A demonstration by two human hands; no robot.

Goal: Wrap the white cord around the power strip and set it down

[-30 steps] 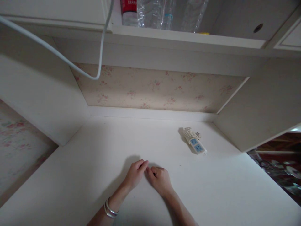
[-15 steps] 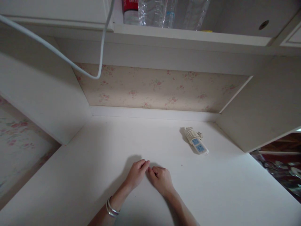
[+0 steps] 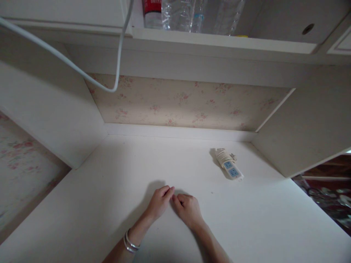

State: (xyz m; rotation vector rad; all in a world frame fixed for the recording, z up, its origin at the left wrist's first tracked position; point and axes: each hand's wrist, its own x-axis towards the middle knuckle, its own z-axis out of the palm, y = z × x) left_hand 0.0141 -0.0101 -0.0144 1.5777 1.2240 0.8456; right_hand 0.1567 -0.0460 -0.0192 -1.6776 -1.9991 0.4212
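My left hand [image 3: 159, 199] rests on the white desk [image 3: 120, 175], curled into a fist, with silver bangles [image 3: 131, 241] on its wrist. Close beside it, my right hand [image 3: 189, 209] is also a fist on the desktop, its thumb side almost touching the left thumb. Nothing shows in either hand. Farther back and to the right lies a white power strip [image 3: 232, 170] with blue socket faces, its cord wound around one end. Both hands are apart from it.
A white cable [image 3: 90, 79] hangs in a loop at upper left. Overhead, a shelf [image 3: 225, 42] holds clear plastic bottles [image 3: 177, 14] and a red-labelled container [image 3: 153, 12]. Side panels [image 3: 307, 124] flank the desk, and floral wallpaper [image 3: 186, 106] covers the back.
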